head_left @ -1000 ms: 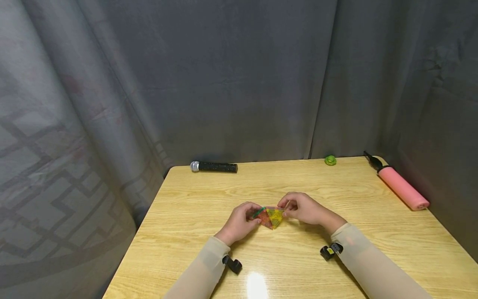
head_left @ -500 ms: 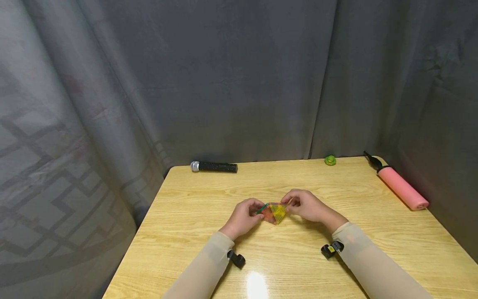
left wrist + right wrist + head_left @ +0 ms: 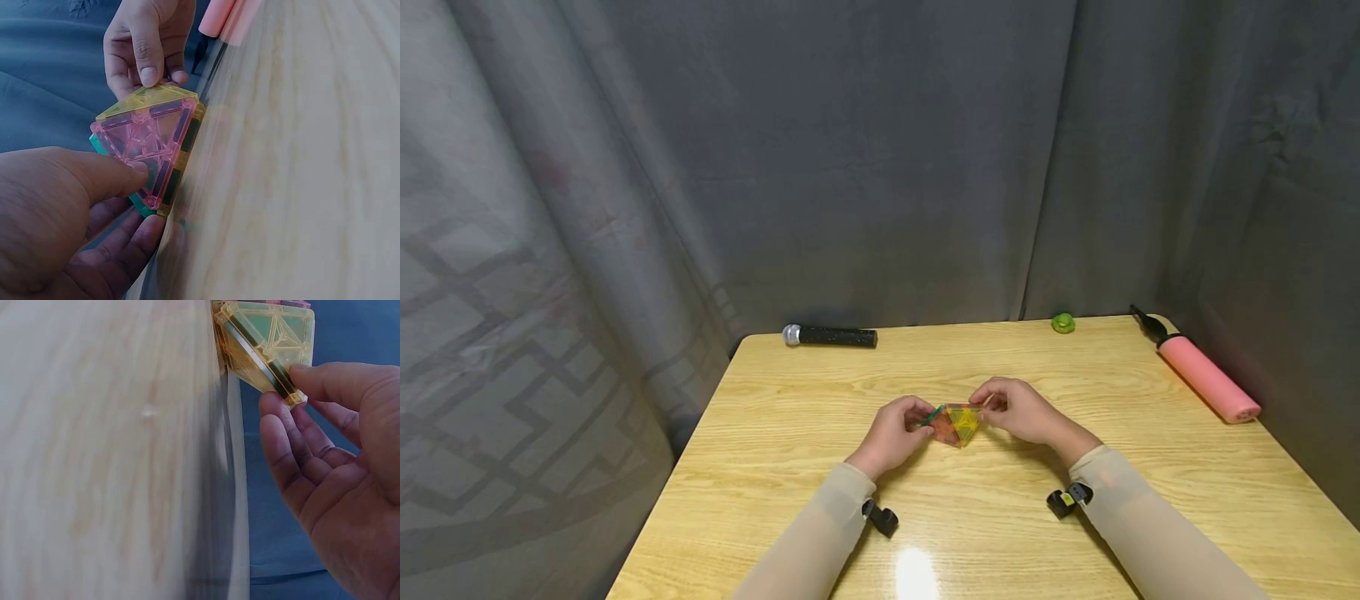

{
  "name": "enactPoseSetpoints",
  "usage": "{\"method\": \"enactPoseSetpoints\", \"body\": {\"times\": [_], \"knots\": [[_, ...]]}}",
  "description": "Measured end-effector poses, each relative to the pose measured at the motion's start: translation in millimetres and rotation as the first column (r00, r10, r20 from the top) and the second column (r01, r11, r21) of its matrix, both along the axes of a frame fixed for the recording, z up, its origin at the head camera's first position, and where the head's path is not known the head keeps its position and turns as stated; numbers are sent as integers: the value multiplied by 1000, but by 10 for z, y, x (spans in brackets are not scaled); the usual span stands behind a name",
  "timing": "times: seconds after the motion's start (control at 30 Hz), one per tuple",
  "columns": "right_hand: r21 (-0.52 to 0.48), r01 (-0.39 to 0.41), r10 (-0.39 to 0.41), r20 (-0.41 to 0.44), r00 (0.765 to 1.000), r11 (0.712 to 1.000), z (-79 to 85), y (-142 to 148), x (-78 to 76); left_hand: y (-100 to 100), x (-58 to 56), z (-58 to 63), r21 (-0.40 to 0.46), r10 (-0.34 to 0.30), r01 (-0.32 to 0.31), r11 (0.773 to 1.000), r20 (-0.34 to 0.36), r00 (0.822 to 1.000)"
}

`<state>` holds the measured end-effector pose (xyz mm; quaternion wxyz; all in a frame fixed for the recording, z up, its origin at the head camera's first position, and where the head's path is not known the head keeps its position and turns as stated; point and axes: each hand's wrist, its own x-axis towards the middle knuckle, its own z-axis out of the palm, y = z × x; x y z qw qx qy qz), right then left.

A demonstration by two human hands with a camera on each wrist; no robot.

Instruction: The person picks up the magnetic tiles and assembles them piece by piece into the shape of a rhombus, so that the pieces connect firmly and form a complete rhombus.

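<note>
Between both hands, just over the table, is a small joined shape of translucent magnetic tiles. A pink triangular tile point(image 3: 147, 134) faces the left wrist view, with a yellow triangular tile point(image 3: 964, 422) adjoining it on the right. Behind the pink one, the edge of a green tile point(image 3: 139, 205) shows. My left hand point(image 3: 891, 437) pinches the pink and green side, thumb on the pink face. At the other end, my right hand point(image 3: 1018, 412) pinches a corner of the yellow side between thumb and fingers. The shape's underside is partly hidden.
A black microphone point(image 3: 831, 336) lies at the back left of the wooden table point(image 3: 760, 425). Along the back right are a small green object point(image 3: 1063, 323) and a pink hand pump point(image 3: 1206, 375) with a black nozzle. Grey curtains point(image 3: 865, 167) hang behind.
Both hands have moved slightly right and away from the table's front, carrying the tile shape between them. Their grips look unchanged.
</note>
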<state>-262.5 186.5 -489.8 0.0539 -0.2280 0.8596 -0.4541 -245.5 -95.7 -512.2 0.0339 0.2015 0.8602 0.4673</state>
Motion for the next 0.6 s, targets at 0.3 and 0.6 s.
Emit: {"method": "enactPoseSetpoints", "body": {"times": [0.3, 0.6], "knots": [[4, 0, 0, 9, 1000, 1000, 3, 0, 4, 1, 1, -20, 14, 1, -1, 1000, -6, 1000], [11, 10, -10, 1, 1000, 1000, 2, 0, -1, -8, -6, -22, 6, -2, 2, 1000, -4, 1000]]}}
